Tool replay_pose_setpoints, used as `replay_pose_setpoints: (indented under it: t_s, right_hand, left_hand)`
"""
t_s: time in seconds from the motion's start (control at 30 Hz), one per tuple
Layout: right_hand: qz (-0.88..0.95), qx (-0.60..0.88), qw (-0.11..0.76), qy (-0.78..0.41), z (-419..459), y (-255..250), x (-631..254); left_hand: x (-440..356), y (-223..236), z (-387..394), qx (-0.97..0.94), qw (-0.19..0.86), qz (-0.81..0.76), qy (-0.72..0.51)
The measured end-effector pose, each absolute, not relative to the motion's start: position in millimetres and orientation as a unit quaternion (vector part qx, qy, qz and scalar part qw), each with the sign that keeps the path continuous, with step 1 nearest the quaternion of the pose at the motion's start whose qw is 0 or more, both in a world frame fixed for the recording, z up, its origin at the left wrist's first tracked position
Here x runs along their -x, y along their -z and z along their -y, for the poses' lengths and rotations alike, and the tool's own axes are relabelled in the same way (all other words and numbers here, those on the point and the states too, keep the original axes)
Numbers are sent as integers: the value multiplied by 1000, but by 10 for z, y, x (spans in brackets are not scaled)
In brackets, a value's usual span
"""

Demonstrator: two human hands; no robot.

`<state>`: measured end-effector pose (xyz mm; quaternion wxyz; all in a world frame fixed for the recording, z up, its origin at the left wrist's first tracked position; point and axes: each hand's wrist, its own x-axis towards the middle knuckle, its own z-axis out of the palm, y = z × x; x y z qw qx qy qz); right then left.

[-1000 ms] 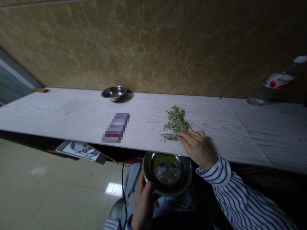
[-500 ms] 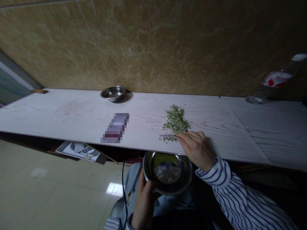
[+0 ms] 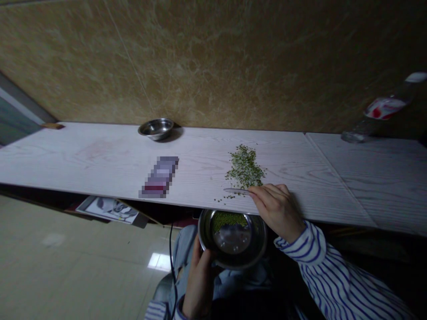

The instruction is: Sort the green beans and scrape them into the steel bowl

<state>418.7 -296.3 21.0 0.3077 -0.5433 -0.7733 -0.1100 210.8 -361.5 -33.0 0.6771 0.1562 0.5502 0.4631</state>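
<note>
My right hand (image 3: 278, 209) is closed on a thin, pale, blade-like strip (image 3: 233, 190) just above the tabletop. The strip's far end points left, and my fingers hide the other end. Beyond it lies a loose spread of small green beans (image 3: 245, 164), which look like mung beans. A few are scattered on the near side, close to the table's edge. Below that edge, my left hand (image 3: 202, 266) grips the left rim of a steel bowl (image 3: 258, 255) over my lap. More green beans cover the far part of its bottom. Shadow hides some left fingers.
A smaller steel bowl (image 3: 156, 130) stands by the wall. Left of the beans lies a flat, blurred-out object (image 3: 160, 177). At the right stands a clear bottle (image 3: 383, 109) with a red and white label. An open drawer (image 3: 110, 209) shows under the pale wooden table (image 3: 83, 164).
A few beans have shifted toward the near edge, below the strip. My right hand has moved slightly right and nearer. The left hand and bowl have barely moved.
</note>
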Motion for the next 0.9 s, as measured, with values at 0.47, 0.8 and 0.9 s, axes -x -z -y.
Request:
replay_pose_setpoints:
  t_s: [0.47,0.8,0.9]
  right_hand:
    - [772,547,307,105,3074,-188,-4231]
    - [777,544,302,99,3124,-178,-4212]
    - [775,546,302,104,3099,-176,-4201]
  left_hand:
    - [-2046,349,3592,-180,679,-549,-452]
    - [-2032,406,3592,-169,690,-530,-463]
    - [-2026,392,3592,-169,685,-540,-459]
